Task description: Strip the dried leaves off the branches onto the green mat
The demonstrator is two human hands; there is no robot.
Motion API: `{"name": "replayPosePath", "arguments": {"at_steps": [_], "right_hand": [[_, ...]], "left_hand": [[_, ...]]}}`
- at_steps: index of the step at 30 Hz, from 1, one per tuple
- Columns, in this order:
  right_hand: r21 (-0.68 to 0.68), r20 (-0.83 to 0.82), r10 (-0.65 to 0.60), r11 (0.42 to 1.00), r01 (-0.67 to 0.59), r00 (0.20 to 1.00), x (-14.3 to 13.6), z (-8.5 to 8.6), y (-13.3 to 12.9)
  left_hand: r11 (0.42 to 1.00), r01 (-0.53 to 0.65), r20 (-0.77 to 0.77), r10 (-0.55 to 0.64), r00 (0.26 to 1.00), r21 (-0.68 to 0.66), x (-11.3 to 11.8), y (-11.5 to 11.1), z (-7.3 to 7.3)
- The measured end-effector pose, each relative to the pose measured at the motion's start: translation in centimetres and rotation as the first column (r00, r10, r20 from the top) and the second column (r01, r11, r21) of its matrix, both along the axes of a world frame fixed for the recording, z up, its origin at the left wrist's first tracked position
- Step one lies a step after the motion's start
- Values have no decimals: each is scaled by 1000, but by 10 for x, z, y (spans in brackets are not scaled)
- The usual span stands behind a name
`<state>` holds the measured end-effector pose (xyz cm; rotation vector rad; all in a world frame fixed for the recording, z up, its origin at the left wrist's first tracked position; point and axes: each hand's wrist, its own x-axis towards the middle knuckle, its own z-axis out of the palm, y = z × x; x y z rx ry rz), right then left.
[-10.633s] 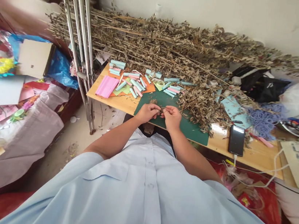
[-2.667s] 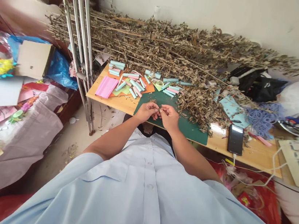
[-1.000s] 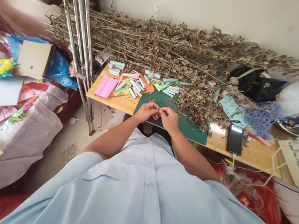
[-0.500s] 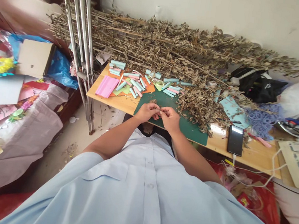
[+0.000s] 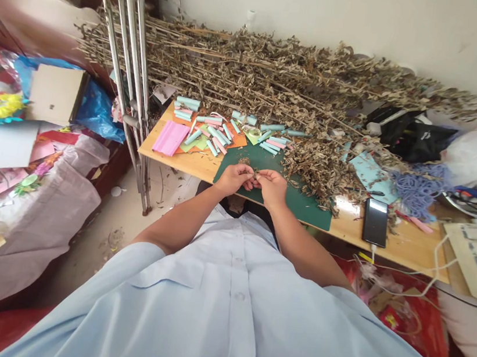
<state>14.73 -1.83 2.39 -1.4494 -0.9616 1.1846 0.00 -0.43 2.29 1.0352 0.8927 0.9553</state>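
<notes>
My left hand point(image 5: 236, 179) and my right hand point(image 5: 271, 187) meet over the near edge of a green mat point(image 5: 300, 205). Both are closed, thumbs and fingertips pinched together around a small bit of dried leaf point(image 5: 255, 175), mostly hidden by the fingers. Just beyond my left hand lies a small brown clump of dried leaf point(image 5: 244, 160). A heap of crumpled dried leaves point(image 5: 318, 171) covers the right part of the mat. Rolled paper tubes in pale blue and pink point(image 5: 217, 136) lie behind the mat at the left.
Long dried leafy stalks point(image 5: 253, 66) stretch along the wall behind. Metal crutches point(image 5: 132, 65) lean at the table's left. Pink paper point(image 5: 170, 138) lies on the wooden table point(image 5: 198, 164). On the right are a cabled phone point(image 5: 375, 223), purple yarn point(image 5: 417, 187) and a power strip point(image 5: 474, 259).
My fingertips have shifted slightly, and a little more of the leaf bit shows between them. Both hands stay in the same place over the mat.
</notes>
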Motion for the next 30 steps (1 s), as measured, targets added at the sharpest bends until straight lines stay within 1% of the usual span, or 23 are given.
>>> {"name": "replayPosePath", "arguments": {"at_steps": [2, 4, 6, 9, 12, 15, 18, 20, 26, 30], "right_hand": [[-6, -34, -18, 1000, 18, 999, 1, -1, 1], [24, -48, -46, 999, 47, 998, 3, 0, 1], [67, -42, -55, 996, 58, 998, 5, 3, -1], [116, 35, 28, 993, -32, 999, 8, 7, -4], [158, 185, 115, 977, -145, 976, 11, 8, -7], [210, 321, 125, 957, -199, 939, 13, 7, -8], [201, 347, 131, 957, -210, 929, 14, 7, -8], [194, 371, 117, 960, -200, 921, 14, 9, -8], [266, 438, 46, 947, -178, 898, 12, 19, -12], [285, 500, 20, 940, -186, 866, 10, 19, -15]], "left_hand": [[999, -38, 12, 38, 999, -14, 1, 0, -1], [997, -68, 23, 69, 997, -25, 2, 0, -1], [997, -74, 32, 75, 997, -31, 3, 0, 0], [998, -51, 31, 52, 998, -45, 3, 0, 2], [999, -21, 19, 22, 1000, -35, 1, 0, 3], [1000, 4, 13, -4, 1000, -6, 0, 1, 2], [1000, 22, 6, -22, 1000, 9, 0, 1, 1], [999, 30, -13, -30, 999, 16, 1, 0, 1], [1000, 11, -72, -11, 997, -9, 5, -1, 6], [1000, 17, -125, -19, 992, -19, 7, -2, 9]]}}
